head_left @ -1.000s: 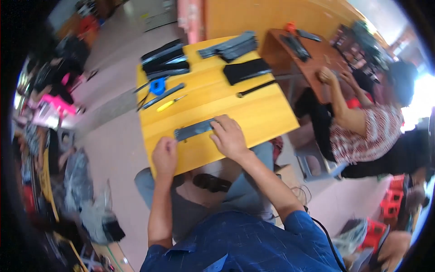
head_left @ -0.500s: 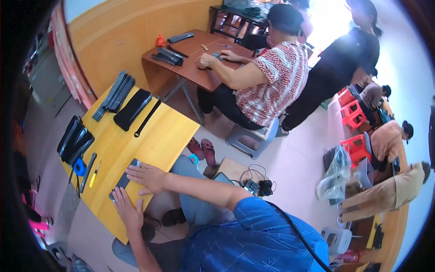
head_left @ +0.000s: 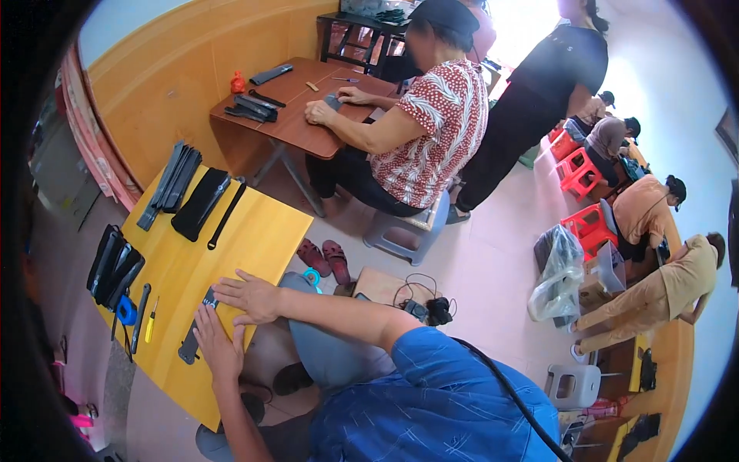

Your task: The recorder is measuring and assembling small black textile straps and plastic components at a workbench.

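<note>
A dark grey flat strip (head_left: 188, 344) lies near the edge of the yellow table (head_left: 262, 223), its lower end uncovered. My left hand (head_left: 218, 344) lies with fingers stretched out over the middle and upper part of the strip. My right hand (head_left: 252, 299) is spread flat, its fingertips at the strip's upper end, close to the left fingers. A small dark piece shows beside these fingertips; its kind cannot be made out. Beyond the strip lie a yellow-handled screwdriver (head_left: 150, 326), a slim dark bar (head_left: 141, 319) and a blue tape-measure-like object (head_left: 125, 310).
Several black pouches (head_left: 114, 266), a bundle of grey strips (head_left: 171, 189), a black sleeve (head_left: 200, 206) and a thin black strap (head_left: 228, 215) lie on the table. A co-worker sits at a brown table (head_left: 300, 127). Red slippers (head_left: 336, 260) are on the floor.
My left hand has slid from the strip's lower end up toward my right hand, uncovering that end. The whole view has shifted slightly.
</note>
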Demonstrator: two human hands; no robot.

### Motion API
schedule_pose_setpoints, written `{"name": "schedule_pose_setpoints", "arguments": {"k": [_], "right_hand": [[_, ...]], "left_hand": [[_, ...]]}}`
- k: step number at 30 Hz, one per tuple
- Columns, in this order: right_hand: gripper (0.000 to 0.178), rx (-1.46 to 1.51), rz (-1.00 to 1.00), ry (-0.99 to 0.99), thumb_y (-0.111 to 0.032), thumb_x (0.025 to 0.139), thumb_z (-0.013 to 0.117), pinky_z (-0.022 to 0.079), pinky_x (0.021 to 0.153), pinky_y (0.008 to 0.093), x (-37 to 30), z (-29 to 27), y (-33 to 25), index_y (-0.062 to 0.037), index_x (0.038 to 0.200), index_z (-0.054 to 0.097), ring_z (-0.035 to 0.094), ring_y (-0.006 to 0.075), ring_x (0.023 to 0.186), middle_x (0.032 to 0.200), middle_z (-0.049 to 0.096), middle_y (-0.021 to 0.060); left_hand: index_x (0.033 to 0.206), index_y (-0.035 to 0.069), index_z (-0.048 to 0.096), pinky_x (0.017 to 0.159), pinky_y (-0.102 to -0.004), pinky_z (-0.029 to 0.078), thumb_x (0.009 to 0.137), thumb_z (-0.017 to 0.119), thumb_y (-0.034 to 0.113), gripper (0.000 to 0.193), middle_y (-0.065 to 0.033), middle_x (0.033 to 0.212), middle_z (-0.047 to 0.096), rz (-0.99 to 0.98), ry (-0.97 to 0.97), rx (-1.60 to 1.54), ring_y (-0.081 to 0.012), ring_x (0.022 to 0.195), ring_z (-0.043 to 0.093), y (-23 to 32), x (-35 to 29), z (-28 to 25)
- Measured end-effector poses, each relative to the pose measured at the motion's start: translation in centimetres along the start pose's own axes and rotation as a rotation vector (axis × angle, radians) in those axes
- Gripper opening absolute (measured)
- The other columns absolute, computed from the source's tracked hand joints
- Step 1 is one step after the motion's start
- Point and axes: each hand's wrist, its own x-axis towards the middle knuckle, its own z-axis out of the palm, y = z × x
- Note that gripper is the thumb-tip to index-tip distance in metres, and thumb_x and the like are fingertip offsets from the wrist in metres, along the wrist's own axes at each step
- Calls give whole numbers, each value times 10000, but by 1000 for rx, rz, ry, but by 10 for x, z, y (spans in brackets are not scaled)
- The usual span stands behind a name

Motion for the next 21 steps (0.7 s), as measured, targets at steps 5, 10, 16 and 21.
{"name": "schedule_pose_setpoints", "arguments": {"k": [5, 10, 16, 21], "right_hand": [[859, 53, -20, 25, -594, 1004, 514, 132, 1275, 584, 8, 4, -7, -58, 1636, 289, 175, 307, 1608, 1734, 211, 132], [811, 130, -81, 158, -537, 993, 570, 213, 1237, 592, 9, 14, 3, -74, 1617, 339, 277, 321, 1573, 1706, 296, 129], [835, -57, 78, -19, -555, 989, 560, 164, 1262, 606, -7, -20, -4, -68, 1625, 326, 197, 278, 1604, 1727, 244, 109], [893, -151, -13, 23, -585, 984, 570, 136, 1272, 593, 10, -9, -50, -46, 1634, 282, 199, 332, 1596, 1721, 227, 155]], "left_hand": [[1630, -6, 235, 1283, -545, 127, 938, 666, 411, 915, -211, 1713, 220, -64, -105, 41, -383, 1597, 168, -32, -20, -12], [1617, 11, 296, 1286, -517, 148, 891, 719, 412, 931, -220, 1688, 283, -91, -5, -21, -382, 1580, 227, -75, -57, -21], [1630, 19, 270, 1264, -591, 146, 932, 651, 567, 966, -191, 1697, 274, -254, -64, 5, -390, 1592, 185, -69, -68, -30], [1644, 26, 218, 1262, -603, 142, 934, 621, 624, 1012, -181, 1713, 234, -289, -59, 53, -390, 1599, 159, -73, -83, -32]]}}
